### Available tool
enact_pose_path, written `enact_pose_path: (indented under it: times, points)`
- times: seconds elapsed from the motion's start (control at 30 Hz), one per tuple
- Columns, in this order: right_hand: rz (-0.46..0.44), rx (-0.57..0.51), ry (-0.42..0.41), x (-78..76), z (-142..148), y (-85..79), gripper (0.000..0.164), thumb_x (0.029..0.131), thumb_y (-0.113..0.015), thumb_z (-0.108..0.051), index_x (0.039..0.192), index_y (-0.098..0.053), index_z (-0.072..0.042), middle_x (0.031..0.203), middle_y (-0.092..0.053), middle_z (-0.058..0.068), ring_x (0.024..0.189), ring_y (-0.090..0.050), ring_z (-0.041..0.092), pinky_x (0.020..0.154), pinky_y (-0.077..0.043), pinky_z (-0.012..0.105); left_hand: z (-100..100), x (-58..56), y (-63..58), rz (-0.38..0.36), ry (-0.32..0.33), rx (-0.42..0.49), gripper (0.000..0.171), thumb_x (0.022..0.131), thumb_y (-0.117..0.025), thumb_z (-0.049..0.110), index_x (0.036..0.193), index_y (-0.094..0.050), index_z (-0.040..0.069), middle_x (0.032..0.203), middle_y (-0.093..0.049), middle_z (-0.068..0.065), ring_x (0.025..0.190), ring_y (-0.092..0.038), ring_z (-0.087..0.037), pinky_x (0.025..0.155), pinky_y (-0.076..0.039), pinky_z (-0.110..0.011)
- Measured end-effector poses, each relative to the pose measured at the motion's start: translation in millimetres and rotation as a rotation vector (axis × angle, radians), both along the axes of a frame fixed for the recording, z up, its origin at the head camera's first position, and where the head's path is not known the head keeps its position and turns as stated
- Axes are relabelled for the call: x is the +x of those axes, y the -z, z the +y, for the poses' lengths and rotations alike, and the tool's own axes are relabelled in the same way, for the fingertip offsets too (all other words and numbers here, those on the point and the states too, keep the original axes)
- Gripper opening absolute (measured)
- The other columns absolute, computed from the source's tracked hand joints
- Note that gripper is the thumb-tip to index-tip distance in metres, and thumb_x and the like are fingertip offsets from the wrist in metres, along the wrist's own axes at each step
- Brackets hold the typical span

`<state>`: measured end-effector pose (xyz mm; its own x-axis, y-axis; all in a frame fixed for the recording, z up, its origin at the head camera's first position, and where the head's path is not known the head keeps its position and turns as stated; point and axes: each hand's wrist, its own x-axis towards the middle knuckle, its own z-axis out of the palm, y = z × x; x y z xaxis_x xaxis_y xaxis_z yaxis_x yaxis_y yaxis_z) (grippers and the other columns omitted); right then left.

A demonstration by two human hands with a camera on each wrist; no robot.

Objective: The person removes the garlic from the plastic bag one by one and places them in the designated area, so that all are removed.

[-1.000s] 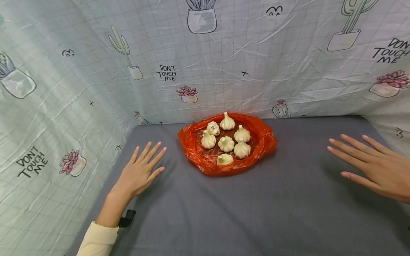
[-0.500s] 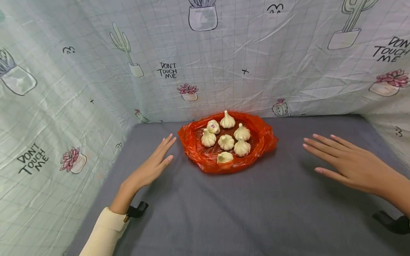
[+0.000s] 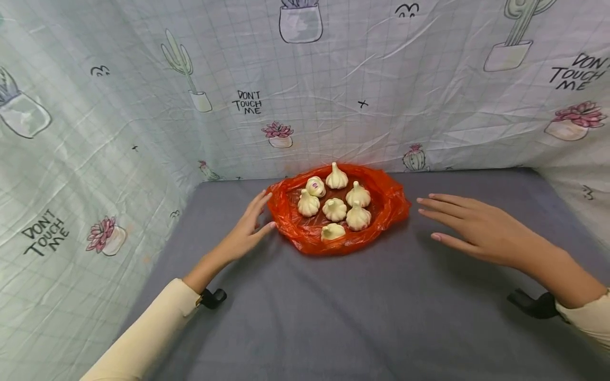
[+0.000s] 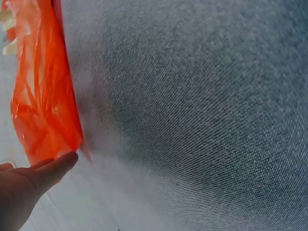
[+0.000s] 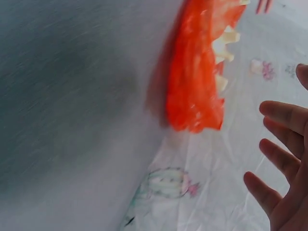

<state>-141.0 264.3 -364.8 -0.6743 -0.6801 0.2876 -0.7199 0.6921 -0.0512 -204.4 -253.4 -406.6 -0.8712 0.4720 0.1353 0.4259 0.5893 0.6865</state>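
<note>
A red plastic bag (image 3: 305, 244) lies spread on the grey table with its mouth wide and its edge rolled down. Several white garlic bulbs (image 3: 335, 210) rest inside it, most with their stems up. My left hand (image 3: 244, 233) is at the bag's left edge, fingers extended and thumb apart, fingertips right at the plastic. In the left wrist view a finger (image 4: 57, 168) overlaps the end of the bag (image 4: 45, 96). My right hand (image 3: 481, 227) hovers to the right of the bag, fingers straight and spread, a short gap from the plastic. It holds nothing.
A grey cloth (image 3: 343, 317) covers the table. Behind and to the left hangs a pale curtain (image 3: 324, 79) printed with cacti and lettering, its lower edge close behind the bag. Black straps (image 3: 534, 304) sit at both wrists.
Both hands have moved inward toward the bag. The left has turned and reached its left edge; the right has come left from the far side. The bag and garlic stay put.
</note>
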Motion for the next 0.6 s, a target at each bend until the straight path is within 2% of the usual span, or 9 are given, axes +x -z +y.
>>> enact_pose_path:
  times: [0.07, 0.13, 0.2, 0.37, 0.43, 0.6]
  points:
    - [-0.045, -0.014, 0.011, -2.2, -10.2, -3.9, 0.056, 0.095, -0.071, -0.036, 0.146, -0.058, -0.017, 0.154, -0.049, 0.0, 0.143, -0.042, 0.025, 0.122, -0.026, 0.035, 1.9, -0.3, 0.2, 0.028, 0.018, -0.035, 0.071, 0.105, -0.058, 0.022, 0.164, -0.019, 0.021, 0.171, -0.004, -0.011, 0.15, -0.024, -0.042, 0.105, -0.042, -0.064]
    - [-0.091, -0.017, 0.021, -5.7, -20.0, -7.6, 0.051, 0.097, -0.069, -0.036, 0.143, -0.061, -0.016, 0.151, -0.053, 0.002, 0.14, -0.046, 0.028, 0.115, -0.037, 0.049, 3.3, -0.8, 0.7, 0.051, 0.029, -0.068, 0.069, 0.105, -0.058, 0.023, 0.163, -0.021, 0.019, 0.17, -0.007, -0.014, 0.153, -0.019, -0.039, 0.111, -0.037, -0.063]
    - [-0.121, -0.027, 0.009, -10.7, -28.7, -10.3, 0.047, 0.098, -0.068, -0.035, 0.141, -0.063, -0.015, 0.147, -0.057, 0.005, 0.136, -0.049, 0.03, 0.107, -0.042, 0.057, 4.9, -2.2, 2.1, 0.055, 0.03, -0.075, 0.067, 0.105, -0.058, 0.024, 0.163, -0.025, 0.017, 0.169, -0.009, -0.015, 0.153, -0.018, -0.037, 0.112, -0.036, -0.063]
    - [-0.151, -0.075, -0.058, -24.3, -48.7, -10.5, 0.039, 0.099, -0.068, -0.03, 0.134, -0.067, -0.014, 0.136, -0.064, 0.006, 0.128, -0.055, 0.028, 0.102, -0.048, 0.056, 7.5, -12.4, 10.9, 0.023, 0.009, 0.018, 0.061, 0.105, -0.059, 0.021, 0.159, -0.033, 0.009, 0.169, -0.015, -0.015, 0.151, -0.025, -0.036, 0.111, -0.04, -0.059]
    - [-0.163, -0.093, -0.079, -29.4, -57.6, -9.1, 0.037, 0.098, -0.069, -0.029, 0.132, -0.069, -0.015, 0.135, -0.065, 0.005, 0.127, -0.057, 0.027, 0.1, -0.05, 0.054, 7.4, -17.8, 15.0, 0.027, 0.005, 0.044, 0.06, 0.104, -0.059, 0.019, 0.157, -0.036, 0.006, 0.168, -0.017, -0.014, 0.152, -0.023, -0.035, 0.113, -0.038, -0.057]
    - [-0.226, -0.104, -0.124, -42.5, -80.2, -5.2, 0.033, 0.098, -0.069, -0.027, 0.129, -0.071, -0.013, 0.133, -0.066, 0.004, 0.126, -0.058, 0.027, 0.1, -0.051, 0.052, 5.8, -27.9, 19.6, 0.048, 0.009, 0.018, 0.057, 0.103, -0.062, 0.021, 0.154, -0.042, 0.006, 0.168, -0.021, -0.012, 0.154, -0.02, -0.032, 0.112, -0.039, -0.058]
